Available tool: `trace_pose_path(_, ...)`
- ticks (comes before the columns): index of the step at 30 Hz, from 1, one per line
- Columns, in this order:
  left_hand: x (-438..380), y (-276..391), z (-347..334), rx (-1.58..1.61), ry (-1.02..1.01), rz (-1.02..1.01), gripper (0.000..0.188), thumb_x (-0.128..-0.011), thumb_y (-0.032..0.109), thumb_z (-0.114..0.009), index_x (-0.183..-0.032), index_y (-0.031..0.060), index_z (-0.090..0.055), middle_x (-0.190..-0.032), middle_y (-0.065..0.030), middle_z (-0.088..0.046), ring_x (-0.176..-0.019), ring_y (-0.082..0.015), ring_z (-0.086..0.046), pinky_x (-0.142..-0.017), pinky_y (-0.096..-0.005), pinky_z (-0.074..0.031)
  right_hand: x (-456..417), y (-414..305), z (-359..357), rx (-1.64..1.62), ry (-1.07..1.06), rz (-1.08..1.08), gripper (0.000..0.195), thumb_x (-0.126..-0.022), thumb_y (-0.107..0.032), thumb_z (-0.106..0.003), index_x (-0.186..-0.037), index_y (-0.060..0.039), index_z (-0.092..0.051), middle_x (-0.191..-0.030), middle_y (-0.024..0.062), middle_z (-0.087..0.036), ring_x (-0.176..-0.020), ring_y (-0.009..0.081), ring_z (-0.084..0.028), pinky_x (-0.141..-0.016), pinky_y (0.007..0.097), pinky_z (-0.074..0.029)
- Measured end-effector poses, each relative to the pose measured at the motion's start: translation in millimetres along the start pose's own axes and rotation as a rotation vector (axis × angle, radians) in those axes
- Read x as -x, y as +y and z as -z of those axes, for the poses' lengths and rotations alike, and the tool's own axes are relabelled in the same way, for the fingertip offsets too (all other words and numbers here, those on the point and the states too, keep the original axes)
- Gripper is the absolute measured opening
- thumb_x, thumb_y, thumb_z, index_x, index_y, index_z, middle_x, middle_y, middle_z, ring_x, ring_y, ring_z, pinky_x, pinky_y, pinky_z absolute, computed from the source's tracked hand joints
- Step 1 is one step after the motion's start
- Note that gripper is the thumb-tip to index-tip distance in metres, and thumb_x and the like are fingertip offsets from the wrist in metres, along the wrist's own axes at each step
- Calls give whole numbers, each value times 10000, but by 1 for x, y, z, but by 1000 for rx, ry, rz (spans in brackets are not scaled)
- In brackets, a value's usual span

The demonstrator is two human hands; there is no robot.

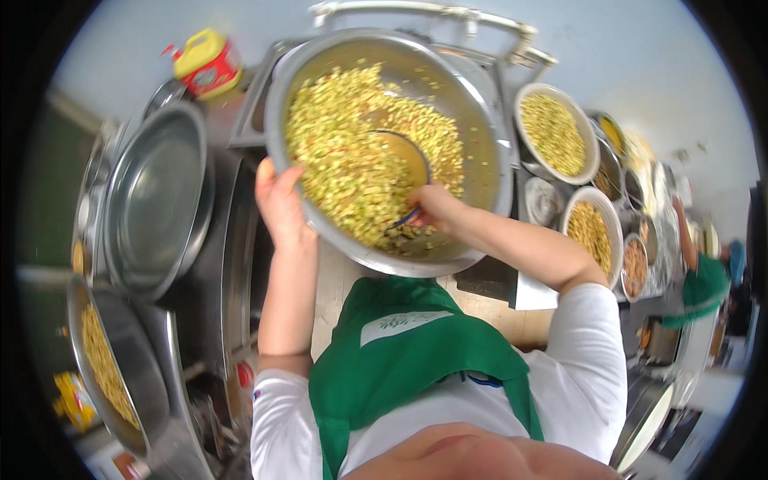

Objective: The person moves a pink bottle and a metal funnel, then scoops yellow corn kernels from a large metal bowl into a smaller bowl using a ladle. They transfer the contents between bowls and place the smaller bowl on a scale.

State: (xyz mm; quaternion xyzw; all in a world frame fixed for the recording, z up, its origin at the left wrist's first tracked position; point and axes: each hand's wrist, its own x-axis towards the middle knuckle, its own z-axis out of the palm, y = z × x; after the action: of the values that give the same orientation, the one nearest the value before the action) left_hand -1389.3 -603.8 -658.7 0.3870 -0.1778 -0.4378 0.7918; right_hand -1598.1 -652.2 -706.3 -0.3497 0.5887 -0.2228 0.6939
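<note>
In front of me a large metal basin holds a heap of finely chopped pale green and yellow vegetables with small red bits. My left hand grips the basin's left rim, thumb on the upper side. My right hand reaches over the near right rim and holds a bowl with a dark blue rim and yellowish inside. That bowl is tilted and pushed into the chopped heap, so its lower part is hidden. The basin leans towards me, its far side over a sink.
On the right counter stand a white tub of chopped vegetables and another pale tub with yellowish food. A large empty metal basin rests at left. A yellow jug stands by the wall. A co-worker in a green apron is far right.
</note>
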Motion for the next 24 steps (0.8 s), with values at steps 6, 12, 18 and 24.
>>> trace_pose_path(6,-20,-2,9,-6,-131,53,120,-741,-73,-479,-787,34,-506,-810,-103,-608,-708,-194,-601,-662,-309,-512,-24,8,20,-295,-47,-79,52,-757,50,-481,-720,14,-471,-600,107,-489,-462,199,-519,-388,293,-436)
trace_pose_path(12,-19,-15,13,-9,-77,210,131,-739,-51,-491,-815,54,-507,-829,-83,-599,-733,-204,-603,-680,-319,-517,-27,7,77,-221,92,-19,72,-773,25,-472,-837,55,-484,-673,152,-542,-521,235,-573,-415,297,-473)
trace_pose_path(18,-10,-27,7,-16,-78,332,167,-715,9,-505,-874,49,-534,-888,-106,-609,-819,-260,-614,-736,-352,-519,-5,6,140,-321,128,7,58,-756,33,-482,-701,14,-488,-589,114,-513,-474,202,-535,-410,292,-451)
trace_pose_path(24,-4,-38,6,-49,-60,329,125,-726,35,-517,-843,76,-504,-881,-89,-590,-817,-241,-597,-732,-348,-508,37,-20,181,-508,149,50,60,-773,43,-451,-807,23,-496,-633,94,-552,-454,163,-540,-368,228,-440)
